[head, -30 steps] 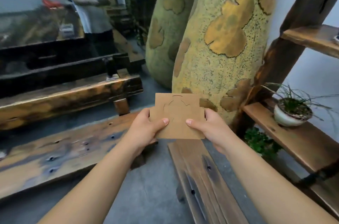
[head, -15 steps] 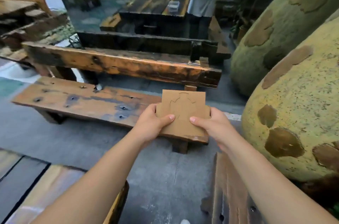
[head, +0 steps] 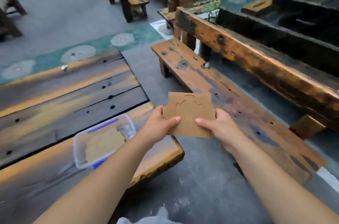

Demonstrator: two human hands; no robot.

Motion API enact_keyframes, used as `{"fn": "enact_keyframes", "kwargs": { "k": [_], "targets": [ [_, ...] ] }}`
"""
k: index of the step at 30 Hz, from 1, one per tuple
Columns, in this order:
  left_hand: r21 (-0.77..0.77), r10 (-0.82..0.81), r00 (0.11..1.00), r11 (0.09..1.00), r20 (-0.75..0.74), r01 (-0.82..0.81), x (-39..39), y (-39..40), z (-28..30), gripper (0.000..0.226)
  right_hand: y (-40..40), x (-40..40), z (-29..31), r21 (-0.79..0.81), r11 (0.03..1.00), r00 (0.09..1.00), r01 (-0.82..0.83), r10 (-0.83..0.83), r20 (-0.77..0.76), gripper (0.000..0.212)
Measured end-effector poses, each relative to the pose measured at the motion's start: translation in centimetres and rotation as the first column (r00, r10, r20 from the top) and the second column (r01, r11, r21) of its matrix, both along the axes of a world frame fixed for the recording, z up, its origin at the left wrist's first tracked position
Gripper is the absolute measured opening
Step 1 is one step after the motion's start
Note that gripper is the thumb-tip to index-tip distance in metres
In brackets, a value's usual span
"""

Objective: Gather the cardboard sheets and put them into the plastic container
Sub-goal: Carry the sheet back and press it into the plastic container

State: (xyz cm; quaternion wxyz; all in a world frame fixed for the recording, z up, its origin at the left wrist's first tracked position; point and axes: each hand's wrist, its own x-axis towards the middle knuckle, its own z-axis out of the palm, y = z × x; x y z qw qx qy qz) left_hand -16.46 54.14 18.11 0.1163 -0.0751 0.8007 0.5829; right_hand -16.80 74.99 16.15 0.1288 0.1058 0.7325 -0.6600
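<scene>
I hold a brown cardboard sheet [head: 190,113] with curved cut marks between both hands, above the grey floor. My left hand [head: 158,124] grips its left edge and my right hand [head: 219,128] grips its right edge, thumbs on top. To the lower left, a clear plastic container [head: 80,157] with blue trim sits on the near corner of a wooden table [head: 64,95]. Cardboard [head: 102,144] lies flat inside the container. My left forearm crosses over the container's near right corner.
A long low wooden bench [head: 211,80] runs diagonally on the right, with a heavier beam [head: 256,55] behind it. More wooden tables and benches [head: 132,0] stand at the back. Grey floor [head: 192,178] lies between table and bench.
The view has swung left: the large yellow mottled shapes and the standing person have left the frame, and the table with the container has come into view. Both hands keep the sheet.
</scene>
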Motion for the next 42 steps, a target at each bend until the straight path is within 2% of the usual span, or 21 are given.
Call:
{"fn": "enact_keyframes", "kwargs": {
  "k": [5,10,14,26,31,35,37,40,42],
  "targets": [
    [0.010,0.224,0.974,0.974,0.031,-0.224,3.7,-7.4,-1.2,0.042,-8.3,-1.3,-1.2,0.019,0.972,0.971,-0.236,0.235,0.045,0.044],
    [0.058,0.404,0.913,0.912,0.059,-0.407,6.7,-13.7,-3.0,0.034,-15.7,-1.4,-2.2,0.013,0.905,0.903,-0.425,0.423,0.072,0.038],
    [0.062,0.471,0.872,0.874,0.135,-0.482,8.0,-17.9,-4.7,0.041,-20.7,-1.6,-3.7,0.036,0.864,0.859,-0.503,0.494,0.138,0.050],
    [0.028,0.472,0.842,0.868,0.261,-0.495,5.8,-28.1,-10.7,0.043,-32.2,-3.8,-8.8,0.169,0.845,0.850,-0.507,0.458,0.260,0.052],
    [-0.094,0.509,0.808,0.858,0.297,-0.506,4.2,-29.5,-13.2,0.049,-34.6,-4.5,-11.4,0.229,0.849,0.869,-0.475,0.413,0.271,0.052],
    [-0.199,0.536,0.787,0.844,0.304,-0.498,3.1,-29.8,-14.9,0.052,-35.5,-5.4,-13.0,0.324,0.806,0.861,-0.495,0.404,0.309,0.047],
    [-0.247,0.533,0.784,0.845,0.316,-0.475,2.4,-29.8,-15.8,0.054,-36.2,-5.9,-13.8,0.380,0.768,0.851,-0.515,0.408,0.330,0.051],
    [-0.316,0.503,0.800,0.856,0.328,-0.409,1.7,-29.9,-16.7,0.061,-37.0,-6.4,-14.9,0.411,0.735,0.839,-0.539,0.427,0.337,0.072],
    [-0.361,0.496,0.795,0.854,0.348,-0.375,1.5,-29.9,-17.1,0.066,-37.0,-6.5,-15.7,0.428,0.700,0.819,-0.572,0.452,0.355,0.071]
  ]
}}
